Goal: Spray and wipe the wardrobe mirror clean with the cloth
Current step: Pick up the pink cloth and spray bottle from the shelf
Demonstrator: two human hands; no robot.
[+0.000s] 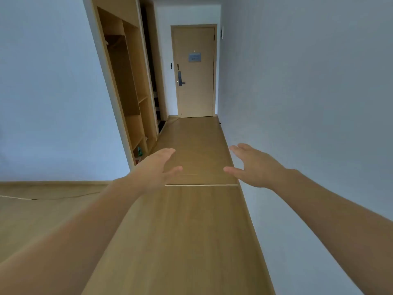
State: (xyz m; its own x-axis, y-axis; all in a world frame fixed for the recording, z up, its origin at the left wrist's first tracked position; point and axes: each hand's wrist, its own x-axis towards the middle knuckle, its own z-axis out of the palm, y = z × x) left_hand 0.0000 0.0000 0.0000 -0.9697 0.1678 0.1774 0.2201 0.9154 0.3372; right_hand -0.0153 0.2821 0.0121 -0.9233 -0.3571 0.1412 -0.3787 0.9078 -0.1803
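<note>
Wooden wardrobe (pixel 131 81) at left; both hands (pixel 155 169) empty, fingers spread.

A narrow hallway with a wood-look floor (pixel 197 231) is bounded by pale walls (pixel 308 92) on both sides, closed at its far end by a light wooden door (pixel 194 71) fitted with a dark handle, and lined on the left by an open wooden wardrobe (pixel 129 81) with bare shelves.
</note>
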